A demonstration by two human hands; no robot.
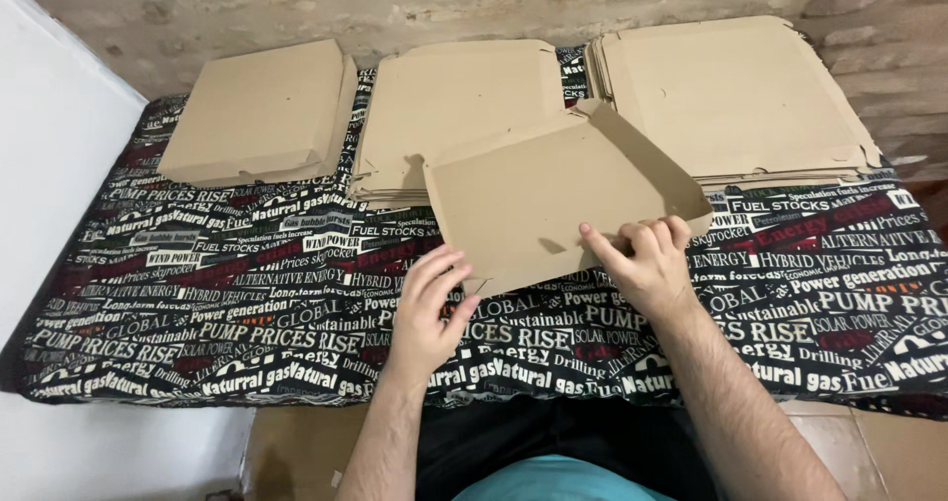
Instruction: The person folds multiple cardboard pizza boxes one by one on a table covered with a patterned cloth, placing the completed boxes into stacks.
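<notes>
At the upper left of the frame sits a folded, shallow brown cardboard box (259, 111) — closed up and squared off, the one piece that looks finished. Centre top, a stack of flat brown cardboard blanks (449, 106) waits unfolded, and at the upper right a second, thicker pile of flat cardboard sheets (736, 96) lies untouched. In the middle of the frame, on the black cloth printed with white and red lettering (197, 304), a single flat cardboard blank (543, 200) is in hand — one flap raised at its upper right edge, the rest not yet folded. The left hand (427, 308) rests fingers loosely curled at its lower left corner, touching but not clamping; the right hand (647, 259) pinches its lower edge.
</notes>
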